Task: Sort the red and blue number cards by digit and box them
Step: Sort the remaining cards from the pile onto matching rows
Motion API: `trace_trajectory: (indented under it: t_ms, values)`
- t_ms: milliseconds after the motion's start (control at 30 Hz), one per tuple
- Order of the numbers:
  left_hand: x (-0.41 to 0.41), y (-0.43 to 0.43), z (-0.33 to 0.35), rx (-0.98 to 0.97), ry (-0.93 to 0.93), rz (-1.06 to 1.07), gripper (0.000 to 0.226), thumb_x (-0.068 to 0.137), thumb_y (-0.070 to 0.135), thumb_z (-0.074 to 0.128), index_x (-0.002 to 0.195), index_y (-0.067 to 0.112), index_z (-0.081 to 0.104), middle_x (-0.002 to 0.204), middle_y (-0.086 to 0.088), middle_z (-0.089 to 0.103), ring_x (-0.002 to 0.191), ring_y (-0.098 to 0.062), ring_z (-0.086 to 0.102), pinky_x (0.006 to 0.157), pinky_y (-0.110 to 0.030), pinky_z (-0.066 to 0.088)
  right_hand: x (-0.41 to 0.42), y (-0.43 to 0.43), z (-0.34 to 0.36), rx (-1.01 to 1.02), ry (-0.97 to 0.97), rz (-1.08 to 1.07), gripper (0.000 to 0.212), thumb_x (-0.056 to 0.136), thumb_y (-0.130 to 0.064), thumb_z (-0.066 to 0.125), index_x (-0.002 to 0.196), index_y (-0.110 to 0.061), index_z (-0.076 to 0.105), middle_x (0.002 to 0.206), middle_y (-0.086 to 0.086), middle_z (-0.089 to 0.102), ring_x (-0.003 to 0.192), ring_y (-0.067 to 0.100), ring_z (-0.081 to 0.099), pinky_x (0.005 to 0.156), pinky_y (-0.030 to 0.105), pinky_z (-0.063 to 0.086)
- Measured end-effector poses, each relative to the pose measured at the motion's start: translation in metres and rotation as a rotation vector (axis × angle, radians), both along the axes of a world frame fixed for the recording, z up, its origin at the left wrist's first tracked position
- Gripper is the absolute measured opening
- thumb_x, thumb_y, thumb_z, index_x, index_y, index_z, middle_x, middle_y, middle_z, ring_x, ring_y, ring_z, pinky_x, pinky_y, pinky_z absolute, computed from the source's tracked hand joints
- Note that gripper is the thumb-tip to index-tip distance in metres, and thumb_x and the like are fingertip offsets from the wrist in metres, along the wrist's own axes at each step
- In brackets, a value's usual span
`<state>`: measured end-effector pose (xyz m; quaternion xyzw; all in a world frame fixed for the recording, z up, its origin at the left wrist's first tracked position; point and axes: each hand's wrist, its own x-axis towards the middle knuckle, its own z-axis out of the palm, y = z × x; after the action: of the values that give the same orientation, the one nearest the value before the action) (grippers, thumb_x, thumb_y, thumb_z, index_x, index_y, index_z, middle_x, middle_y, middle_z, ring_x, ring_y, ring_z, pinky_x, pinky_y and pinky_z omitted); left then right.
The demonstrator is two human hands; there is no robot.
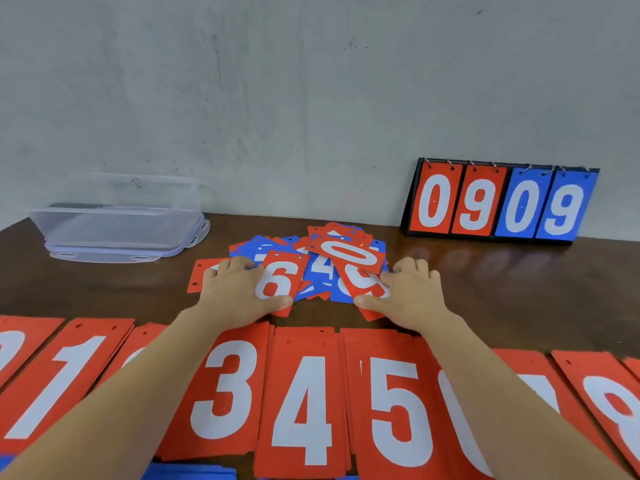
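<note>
My left hand [239,292] pinches a red 6 card [281,277] and my right hand [410,296] a red 9 card [367,285] off the loose pile [323,263] mid-desk, ready for their stacks in the sorted red row [301,403] nearest me, the clear box [117,221] waiting far left.

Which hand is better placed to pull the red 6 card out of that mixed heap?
Left. The left hand pinches the red card with the white 6 by its lower edge; the right hand holds the red card with the white 9.
</note>
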<state>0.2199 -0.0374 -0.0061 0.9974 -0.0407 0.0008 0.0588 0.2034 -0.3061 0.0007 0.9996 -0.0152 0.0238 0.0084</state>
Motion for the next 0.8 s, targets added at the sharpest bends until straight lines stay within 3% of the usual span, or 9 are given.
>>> trace_trajectory:
  t_ms: [100, 233, 333, 433, 533, 667, 800]
  values:
    - [-0.002, -0.004, 0.006, 0.045, 0.004, -0.027, 0.071, 0.081, 0.075, 0.045, 0.138, 0.032, 0.045, 0.143, 0.002, 0.038, 0.132, -0.021, 0.032, 0.106, -0.042, 0.025, -0.001, 0.003, 0.003, 0.033, 0.023, -0.037, 0.075, 0.079, -0.076, 0.048, 0.136, -0.027, 0.048, 0.133, 0.006, 0.043, 0.125, 0.024, 0.036, 0.102, 0.040, 0.031]
    - [-0.006, -0.011, 0.009, 0.024, -0.033, -0.011, 0.054, 0.083, 0.068, 0.050, 0.118, 0.028, 0.057, 0.127, 0.000, 0.051, 0.118, -0.019, 0.045, 0.097, -0.040, 0.033, -0.006, 0.011, 0.005, 0.179, 0.008, -0.100, 0.069, 0.079, -0.066, 0.061, 0.135, -0.027, 0.048, 0.130, 0.005, 0.047, 0.120, 0.023, 0.046, 0.098, 0.037, 0.036]
    - [-0.011, -0.019, 0.014, -0.016, -0.045, 0.022, 0.057, 0.084, 0.060, 0.056, 0.128, 0.025, 0.049, 0.129, -0.001, 0.054, 0.119, -0.020, 0.049, 0.096, -0.037, 0.036, -0.004, 0.017, 0.008, 0.393, 0.037, -0.176, 0.078, 0.072, -0.052, 0.076, 0.135, -0.022, 0.040, 0.129, 0.006, 0.049, 0.115, 0.024, 0.054, 0.094, 0.038, 0.047]
    - [-0.015, -0.023, 0.023, -0.158, -0.024, 0.066, 0.070, 0.080, 0.050, 0.068, 0.136, 0.023, 0.036, 0.126, -0.002, 0.056, 0.113, -0.022, 0.055, 0.086, -0.034, 0.044, -0.001, 0.017, 0.012, 0.462, 0.100, -0.274, 0.088, 0.064, -0.051, 0.082, 0.133, -0.021, 0.037, 0.129, 0.004, 0.051, 0.118, 0.025, 0.052, 0.096, 0.040, 0.046]
    - [-0.015, -0.024, 0.024, -0.327, -0.010, 0.083, 0.078, 0.078, 0.039, 0.074, 0.141, 0.021, 0.030, 0.125, -0.006, 0.058, 0.110, -0.025, 0.058, 0.084, -0.036, 0.048, 0.000, 0.016, 0.012, 0.443, 0.127, -0.296, 0.075, 0.067, -0.052, 0.079, 0.126, -0.022, 0.045, 0.128, 0.003, 0.054, 0.119, 0.024, 0.050, 0.098, 0.038, 0.042]
    - [-0.018, -0.026, 0.024, -0.554, -0.071, 0.120, 0.067, 0.089, 0.015, 0.062, 0.146, 0.017, 0.027, 0.132, -0.012, 0.055, 0.113, -0.027, 0.056, 0.083, -0.032, 0.044, -0.002, 0.019, 0.011, 0.475, 0.060, -0.253, 0.059, 0.073, -0.044, 0.077, 0.122, -0.021, 0.053, 0.124, 0.003, 0.058, 0.112, 0.021, 0.055, 0.089, 0.035, 0.051]
    - [-0.020, -0.027, 0.031, -0.794, -0.109, 0.200, 0.059, 0.091, 0.007, 0.059, 0.145, 0.013, 0.035, 0.135, -0.012, 0.053, 0.101, -0.020, 0.057, 0.074, -0.026, 0.045, -0.006, 0.017, 0.013, 0.649, 0.007, -0.189, 0.069, 0.077, -0.030, 0.078, 0.132, -0.020, 0.038, 0.131, 0.003, 0.051, 0.117, 0.022, 0.054, 0.088, 0.035, 0.052]
